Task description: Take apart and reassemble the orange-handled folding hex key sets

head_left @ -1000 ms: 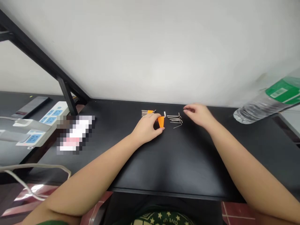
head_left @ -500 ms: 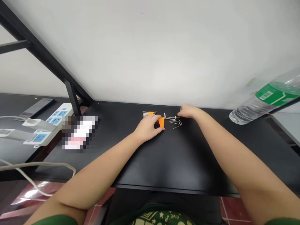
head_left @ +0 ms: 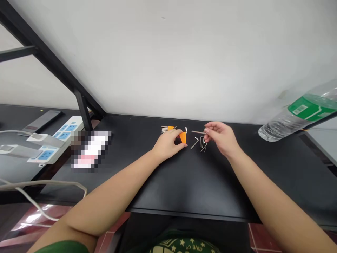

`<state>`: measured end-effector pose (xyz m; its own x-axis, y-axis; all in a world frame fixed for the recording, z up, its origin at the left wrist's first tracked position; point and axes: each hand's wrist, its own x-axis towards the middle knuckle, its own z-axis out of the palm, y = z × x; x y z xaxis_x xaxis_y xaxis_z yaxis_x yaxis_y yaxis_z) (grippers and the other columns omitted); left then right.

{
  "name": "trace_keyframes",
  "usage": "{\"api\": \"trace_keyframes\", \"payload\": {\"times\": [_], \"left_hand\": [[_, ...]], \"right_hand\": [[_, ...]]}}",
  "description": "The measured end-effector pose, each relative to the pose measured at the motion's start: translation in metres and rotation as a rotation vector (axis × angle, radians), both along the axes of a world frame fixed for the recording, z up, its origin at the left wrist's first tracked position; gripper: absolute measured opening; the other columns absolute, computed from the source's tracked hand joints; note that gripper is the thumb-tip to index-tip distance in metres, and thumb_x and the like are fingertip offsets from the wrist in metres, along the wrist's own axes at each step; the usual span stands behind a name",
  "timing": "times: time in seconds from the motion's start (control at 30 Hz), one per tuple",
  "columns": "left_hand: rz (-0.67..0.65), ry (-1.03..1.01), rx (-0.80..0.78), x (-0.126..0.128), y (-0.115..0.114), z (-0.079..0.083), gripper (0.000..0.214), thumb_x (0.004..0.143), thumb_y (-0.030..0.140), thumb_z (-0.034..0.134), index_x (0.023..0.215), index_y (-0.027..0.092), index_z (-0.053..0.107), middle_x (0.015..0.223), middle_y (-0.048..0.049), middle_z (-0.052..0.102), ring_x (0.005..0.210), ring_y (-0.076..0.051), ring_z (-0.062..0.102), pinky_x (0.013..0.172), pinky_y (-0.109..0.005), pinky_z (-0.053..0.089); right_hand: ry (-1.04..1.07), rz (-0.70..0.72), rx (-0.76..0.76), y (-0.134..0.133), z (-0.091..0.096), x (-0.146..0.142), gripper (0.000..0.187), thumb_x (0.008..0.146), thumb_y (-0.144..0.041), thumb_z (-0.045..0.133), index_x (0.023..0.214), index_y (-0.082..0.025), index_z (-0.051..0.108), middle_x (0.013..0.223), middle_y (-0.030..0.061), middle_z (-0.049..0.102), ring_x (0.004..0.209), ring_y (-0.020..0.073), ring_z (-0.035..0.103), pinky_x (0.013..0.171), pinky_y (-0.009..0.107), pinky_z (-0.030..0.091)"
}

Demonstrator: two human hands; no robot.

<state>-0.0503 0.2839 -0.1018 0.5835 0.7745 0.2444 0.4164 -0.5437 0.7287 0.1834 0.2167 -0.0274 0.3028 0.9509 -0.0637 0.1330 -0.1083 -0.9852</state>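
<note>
My left hand [head_left: 167, 143] grips an orange hex key holder [head_left: 183, 137] between thumb and fingers, close above the black tabletop. One L-shaped key's short end sticks out at its right side. Behind the fingers lies a second orange holder [head_left: 171, 128] with several metal keys side by side in it. To the right, my right hand [head_left: 220, 136] pinches a metal hex key [head_left: 198, 132], its long arm pointing left toward the orange holder. Below that key, several loose hex keys [head_left: 195, 143] lie on the table between the hands.
A clear water bottle with a green label [head_left: 304, 110] is at the right. On the left are a blurred phone-like object [head_left: 91, 149], a white power strip [head_left: 59, 138] with plugs and cables, and a dark frame post [head_left: 83, 109]. The grey wall [head_left: 173, 70] rises behind the table.
My right hand has turned and lifted a hex key from the pile. The loose keys have shifted and spread toward the front. My left hand stays on the orange holder.
</note>
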Motion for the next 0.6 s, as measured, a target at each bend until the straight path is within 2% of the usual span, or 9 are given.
{"api": "trace_keyframes", "payload": {"times": [0.17,0.33,0.6], "left_hand": [[-0.065,-0.025,0.058,0.000,-0.004,0.000,0.049,0.085,0.043,0.079,0.126,0.020,0.065,0.104,-0.0060,0.072,0.092,-0.022,0.066,0.086,-0.037,0.055],[-0.078,-0.066,0.068,-0.001,-0.006,-0.001,0.050,0.088,0.044,0.076,0.129,0.019,0.063,0.108,-0.0067,0.072,0.093,-0.021,0.067,0.088,-0.038,0.056],[-0.095,-0.041,0.090,-0.002,-0.005,0.001,0.050,0.089,0.045,0.074,0.130,0.019,0.062,0.111,-0.0084,0.073,0.099,-0.025,0.069,0.093,-0.043,0.057]], "right_hand": [[0.134,0.003,0.002,-0.021,-0.008,-0.022,0.032,0.075,-0.038,0.088,0.095,-0.018,0.074,0.072,0.0018,0.071,0.060,0.0144,0.067,0.061,0.030,0.059],[0.158,0.029,-0.036,-0.019,-0.009,-0.023,0.033,0.074,-0.039,0.090,0.095,-0.018,0.075,0.074,0.0023,0.072,0.062,0.0148,0.068,0.060,0.030,0.060],[0.153,0.014,0.014,-0.024,-0.004,-0.022,0.029,0.076,-0.037,0.088,0.095,-0.019,0.075,0.078,0.0024,0.072,0.063,0.0153,0.067,0.060,0.031,0.059]]}}
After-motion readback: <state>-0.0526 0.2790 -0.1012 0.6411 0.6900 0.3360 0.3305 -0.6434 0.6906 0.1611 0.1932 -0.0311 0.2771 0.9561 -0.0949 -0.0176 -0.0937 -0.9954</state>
